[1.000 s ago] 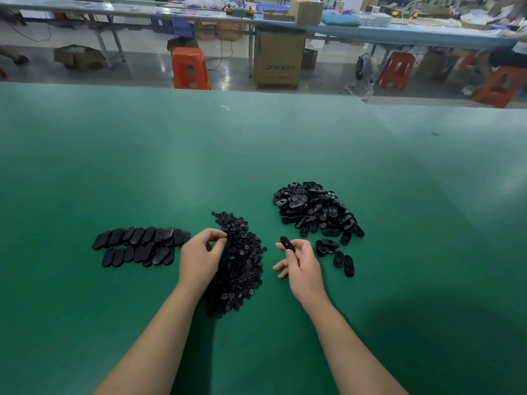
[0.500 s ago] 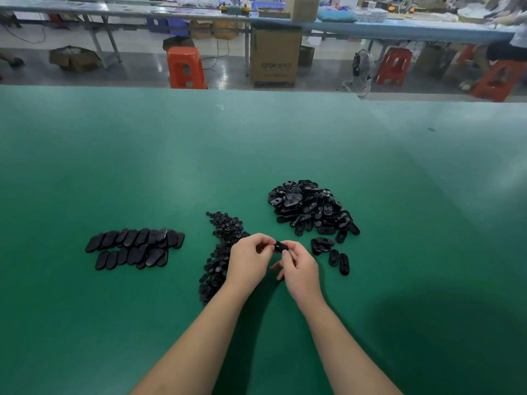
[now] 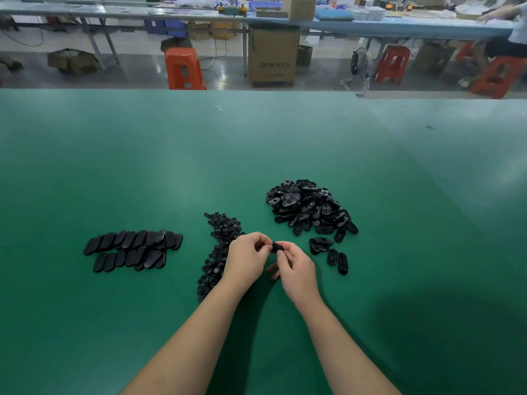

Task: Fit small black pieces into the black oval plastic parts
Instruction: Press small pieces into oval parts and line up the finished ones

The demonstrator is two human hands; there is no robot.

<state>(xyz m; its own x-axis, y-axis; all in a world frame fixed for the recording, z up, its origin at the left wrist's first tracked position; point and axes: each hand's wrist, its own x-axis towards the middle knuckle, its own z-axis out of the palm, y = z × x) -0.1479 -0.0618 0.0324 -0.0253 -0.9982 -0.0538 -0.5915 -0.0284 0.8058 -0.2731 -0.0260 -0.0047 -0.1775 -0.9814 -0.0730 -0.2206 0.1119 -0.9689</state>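
Two hands meet just above the green surface (image 3: 256,143), and between them sits one black oval part (image 3: 276,246). The right hand (image 3: 298,270) has its fingers (image 3: 282,256) curled round the near end of that oval; the left hand (image 3: 247,259) bends its own fingers toward the same spot, as if pressing a small piece in, though the piece itself is hidden behind the knuckles and I cannot see it.

Trouble, as I judge it, could come from that blindness. A tiny insert pushed in crooked may jam or pop out, and against the dark scatter of small black pieces (image 3: 219,252) lying under the left wrist it would be hard to find again. The left forearm hangs close over that scatter, so a careless sweep might push pieces off toward the near edge.

Further right lies the loose heap of unfitted ovals (image 3: 308,208), with a few strays (image 3: 333,252) just beside the right hand; a finished part dropped there would mix with undone ones. The neat rows of ovals (image 3: 134,249) to the left sit well apart, probably the finished ones.
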